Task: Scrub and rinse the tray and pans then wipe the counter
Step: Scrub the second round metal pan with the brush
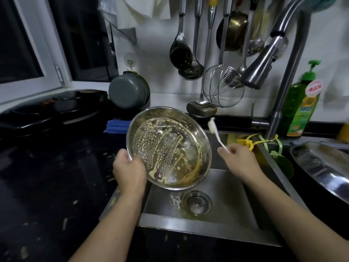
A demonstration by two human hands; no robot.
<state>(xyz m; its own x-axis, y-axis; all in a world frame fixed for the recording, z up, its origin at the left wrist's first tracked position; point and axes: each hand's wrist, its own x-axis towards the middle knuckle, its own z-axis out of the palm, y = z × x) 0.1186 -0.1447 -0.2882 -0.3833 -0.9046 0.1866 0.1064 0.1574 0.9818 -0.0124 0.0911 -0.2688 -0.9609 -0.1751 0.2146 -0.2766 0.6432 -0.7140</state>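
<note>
- Over the sink (pixel 226 188), my left hand (pixel 129 172) grips the batter-streaked steel pan (pixel 168 148) at its seven o'clock rim, tilted for scrubbing.
- At three o'clock, my right hand (pixel 239 160) pinches a white brush (pixel 217 135), bristles clear.

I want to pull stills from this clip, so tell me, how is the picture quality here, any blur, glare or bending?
Head view: dim light, the black counter nearly lost in shadow; wide-angle bending curves the window frame and faucet; the white brush in the right hand is motion-smeared; glare on the steel pan held by the left hand.
</note>
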